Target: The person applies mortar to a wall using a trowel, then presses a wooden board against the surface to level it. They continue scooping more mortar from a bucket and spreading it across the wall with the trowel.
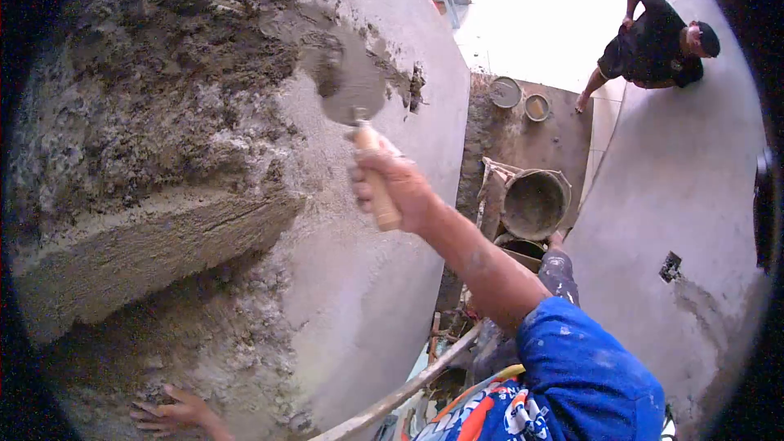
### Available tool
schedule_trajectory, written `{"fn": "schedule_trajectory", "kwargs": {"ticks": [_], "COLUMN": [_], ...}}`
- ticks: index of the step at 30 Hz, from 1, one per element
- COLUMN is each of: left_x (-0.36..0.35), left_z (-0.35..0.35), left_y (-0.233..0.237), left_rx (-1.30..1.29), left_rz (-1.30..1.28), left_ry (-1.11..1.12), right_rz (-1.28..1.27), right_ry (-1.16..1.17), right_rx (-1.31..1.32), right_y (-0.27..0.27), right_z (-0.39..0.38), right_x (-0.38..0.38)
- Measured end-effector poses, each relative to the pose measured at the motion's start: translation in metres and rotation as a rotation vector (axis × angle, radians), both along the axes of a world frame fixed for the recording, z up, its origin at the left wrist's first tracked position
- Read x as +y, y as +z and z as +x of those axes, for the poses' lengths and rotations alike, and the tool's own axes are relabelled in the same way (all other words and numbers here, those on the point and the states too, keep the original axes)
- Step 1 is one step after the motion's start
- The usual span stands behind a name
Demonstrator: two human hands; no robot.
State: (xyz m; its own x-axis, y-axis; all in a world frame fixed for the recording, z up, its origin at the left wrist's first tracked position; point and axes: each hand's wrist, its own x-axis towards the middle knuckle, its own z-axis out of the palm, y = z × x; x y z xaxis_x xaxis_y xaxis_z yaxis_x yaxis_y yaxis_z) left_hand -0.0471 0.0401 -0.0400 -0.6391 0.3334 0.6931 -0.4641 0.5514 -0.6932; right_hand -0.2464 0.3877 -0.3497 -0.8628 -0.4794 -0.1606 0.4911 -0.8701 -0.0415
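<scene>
My right hand (394, 184) is wrapped round the wooden handle of a trowel (359, 90), arm stretched out from a blue sleeve. The trowel's blade is smeared with wet mortar and lies at or close to the patch of wet mortar (314, 33) on the wall; motion blur hides whether they touch. At the lower left, my left hand (173, 413) has its fingers spread against the rough wall surface (237, 343). Between the two hands, a rough mortar-covered ledge (155, 257) juts from the wall. Smooth grey plaster (367, 278) lies right of the rough area.
A large bucket (535, 204) holding grey material stands below, with two smaller containers (505, 92) (536, 108) farther off. A pole (400, 396) crosses near my body. Another person (653, 41) in dark clothes is by the opposite wall (661, 171), which has a small box opening (670, 266).
</scene>
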Motion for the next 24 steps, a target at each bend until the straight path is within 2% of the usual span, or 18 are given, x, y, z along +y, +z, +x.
{"fn": "schedule_trajectory", "kwargs": {"ticks": [1,2,3,5,6,8,9,10,12,14,16,17,19,20,21,22,23,24], "left_x": [0.000,0.004,0.002,-0.006,-0.007,-0.010,-0.014,-0.027,-0.030,-0.015,0.009,0.017,0.014,0.011,0.008,0.006,0.006,0.005], "left_z": [-0.001,-0.003,-0.004,-0.003,-0.001,0.005,0.008,0.010,0.009,0.004,-0.008,-0.013,-0.017,-0.013,-0.008,-0.004,-0.003,-0.002], "left_y": [-0.002,0.000,-0.002,-0.004,-0.008,-0.010,-0.010,-0.005,-0.002,-0.001,-0.003,-0.002,-0.002,0.000,0.003,0.003,0.001,-0.001], "left_rx": [-0.002,-0.027,-0.031,0.046,0.041,0.075,0.083,0.037,-0.017,-0.021,-0.070,-0.114,-0.098,-0.084,-0.074,-0.065,-0.063,-0.062], "left_rz": [0.010,-0.166,-0.168,-0.176,-0.178,-0.010,0.042,0.046,0.046,-0.046,-0.127,-0.206,-0.203,-0.215,-0.229,-0.241,-0.243,-0.246], "left_ry": [-0.013,0.019,0.016,0.003,0.002,0.256,0.344,0.166,-0.017,-0.004,-0.051,-0.097,-0.067,-0.027,0.015,0.057,0.085,0.112], "right_rz": [0.047,0.215,0.384,0.760,1.045,1.423,1.423,1.320,1.087,0.821,0.662,0.669,1.009,1.060,1.233,1.413,1.719,1.528], "right_ry": [-0.037,-0.088,-0.136,-0.249,-0.353,-0.571,-0.566,-0.401,-0.089,0.206,-0.144,-0.142,-0.105,-0.121,-0.142,-0.160,-0.188,-0.060], "right_rx": [-0.076,-0.129,-0.183,-0.290,-0.356,-0.514,-0.518,-0.397,-0.168,0.046,-0.074,-0.082,-0.141,-0.086,-0.042,-0.011,0.012,-0.113], "right_y": [-0.015,-0.030,-0.045,-0.080,-0.094,-0.130,-0.143,-0.145,-0.142,-0.116,-0.041,-0.034,-0.031,-0.070,-0.101,-0.132,-0.150,-0.152], "right_z": [0.002,0.003,0.002,-0.003,-0.011,-0.028,-0.039,-0.054,-0.088,-0.109,-0.072,-0.050,-0.027,-0.019,-0.013,-0.008,-0.008,-0.015], "right_x": [0.009,0.018,0.026,0.037,0.042,0.038,0.034,0.027,0.000,-0.021,-0.029,-0.031,-0.022,-0.029,-0.025,-0.021,-0.004,0.017]}}
